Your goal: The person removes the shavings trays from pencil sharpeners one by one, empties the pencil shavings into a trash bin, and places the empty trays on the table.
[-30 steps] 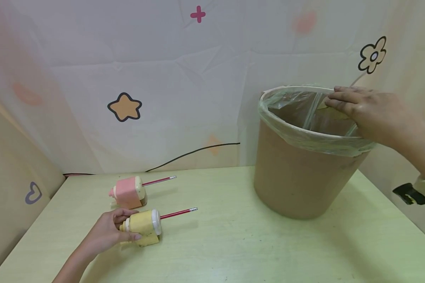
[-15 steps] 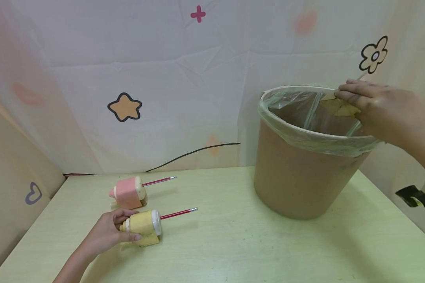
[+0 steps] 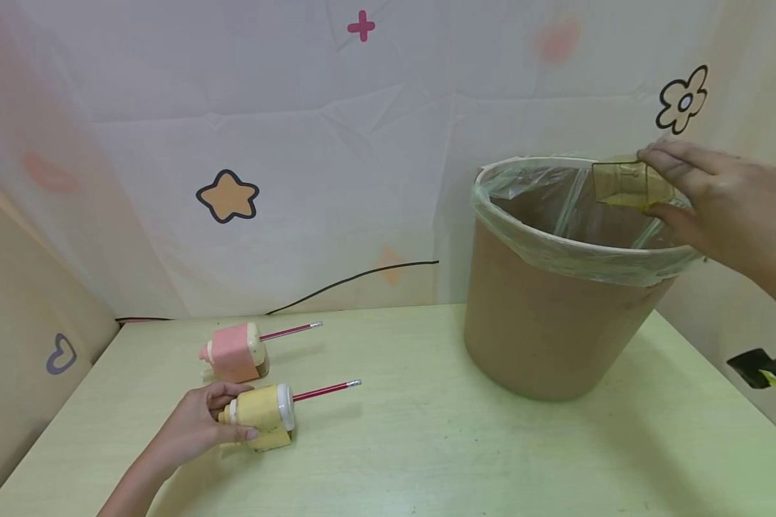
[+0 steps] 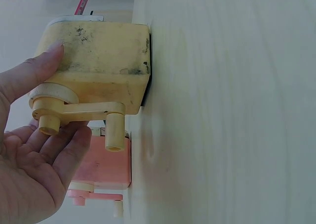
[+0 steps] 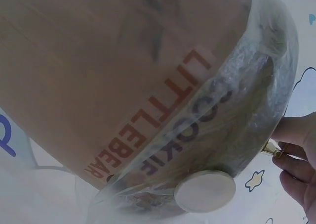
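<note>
My left hand (image 3: 194, 427) holds a yellow crank pencil sharpener (image 3: 259, 409) on the table, thumb on one side and fingers on the other. A red pencil (image 3: 326, 390) sticks out of its front. Its crank handle (image 4: 115, 131) hangs by the palm in the left wrist view. High on the right, my right hand (image 3: 731, 205) pinches a see-through yellow shavings drawer (image 3: 624, 184) over the mouth of a brown bin (image 3: 550, 330). The drawer lies tipped on its side, and the fingers cover its right end. In the right wrist view the bin hides most of the drawer.
A pink pencil sharpener (image 3: 230, 353) with its own red pencil (image 3: 291, 331) stands just behind the yellow one. A clear plastic liner (image 3: 575, 262) folds over the bin's rim. Behind the table (image 3: 414, 445) hangs a patterned cloth (image 3: 323, 179).
My right hand has drawn back a little to the right and turned, so the drawer now shows clearly over the bin. The left hand and both sharpeners have stayed in place.
</note>
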`<state>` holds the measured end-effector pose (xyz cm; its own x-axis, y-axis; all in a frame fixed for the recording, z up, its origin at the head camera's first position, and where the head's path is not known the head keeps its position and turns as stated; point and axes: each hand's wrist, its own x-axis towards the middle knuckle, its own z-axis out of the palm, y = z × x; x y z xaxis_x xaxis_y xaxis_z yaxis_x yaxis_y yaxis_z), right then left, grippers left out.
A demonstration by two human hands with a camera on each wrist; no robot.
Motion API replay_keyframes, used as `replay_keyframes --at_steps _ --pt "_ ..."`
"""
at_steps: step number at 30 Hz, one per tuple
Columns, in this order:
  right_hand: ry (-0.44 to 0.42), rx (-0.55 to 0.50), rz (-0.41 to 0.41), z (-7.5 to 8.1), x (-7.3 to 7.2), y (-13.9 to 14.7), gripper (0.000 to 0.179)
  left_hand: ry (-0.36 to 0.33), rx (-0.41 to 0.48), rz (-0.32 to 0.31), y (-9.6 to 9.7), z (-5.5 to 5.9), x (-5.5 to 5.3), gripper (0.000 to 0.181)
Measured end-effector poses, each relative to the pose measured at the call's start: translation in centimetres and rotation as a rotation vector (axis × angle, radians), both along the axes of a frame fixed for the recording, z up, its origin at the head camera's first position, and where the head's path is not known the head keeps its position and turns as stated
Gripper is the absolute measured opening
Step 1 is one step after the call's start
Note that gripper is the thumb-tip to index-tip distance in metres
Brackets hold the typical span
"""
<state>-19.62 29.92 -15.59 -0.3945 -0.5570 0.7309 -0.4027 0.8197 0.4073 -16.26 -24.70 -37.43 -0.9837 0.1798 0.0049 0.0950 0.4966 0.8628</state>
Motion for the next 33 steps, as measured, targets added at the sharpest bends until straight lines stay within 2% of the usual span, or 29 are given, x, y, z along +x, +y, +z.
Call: replay_keyframes --at_steps 1,2,11,19,26,33 --pt "0.007 -0.013 -0.002 0.0 0.1 0.0 0.080 -0.001 -0.001 0.000 0.0 0.0 0.0 0.064" --pt "0.015 -0.030 -0.004 -0.1 0.2 0.0 0.084 -0.001 -0.002 -0.001 0.0 -0.1 0.0 0.064" --pt "0.007 -0.170 -0.014 -0.1 0.8 -0.6 0.090 -0.014 -0.003 0.004 0.0 -0.1 0.0 0.064" --pt "0.005 -0.256 0.016 -0.4 1.6 -1.0 0.086 -0.015 -0.001 0.005 0.0 0.0 0.0 0.065" --pt "0.041 -0.316 -0.016 -0.8 2.1 -1.4 0.086 -0.003 -0.010 0.003 0.0 0.0 0.1 0.064" --pt "0.028 -0.382 0.046 -1.2 2.5 -1.9 0.084 -0.002 -0.010 -0.002 0.0 0.0 0.0 0.064"
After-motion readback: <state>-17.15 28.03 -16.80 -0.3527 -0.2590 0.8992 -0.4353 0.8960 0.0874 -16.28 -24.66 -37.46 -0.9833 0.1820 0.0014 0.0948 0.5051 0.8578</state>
